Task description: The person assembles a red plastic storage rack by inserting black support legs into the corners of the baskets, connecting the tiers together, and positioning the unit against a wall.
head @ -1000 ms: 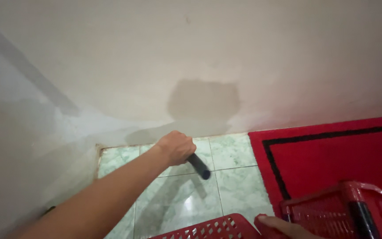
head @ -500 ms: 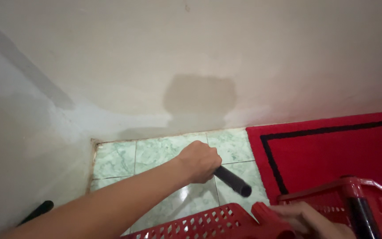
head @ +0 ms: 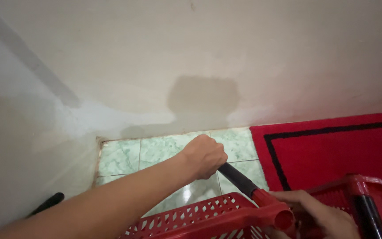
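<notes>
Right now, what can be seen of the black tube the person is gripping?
The black tube is a smooth, dark, round bar, seemingly plastic or rubber. It slants down to the right above the green floor tiles. The left hand is closed round its upper end; its lower end meets a red socket on the red basket, which the right hand steadies.

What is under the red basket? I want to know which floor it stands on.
Under the red basket the green tiled floor shows at its far edge; the red rug lies beside it. The floor directly beneath is covered, also by the left hand and right hand.
</notes>
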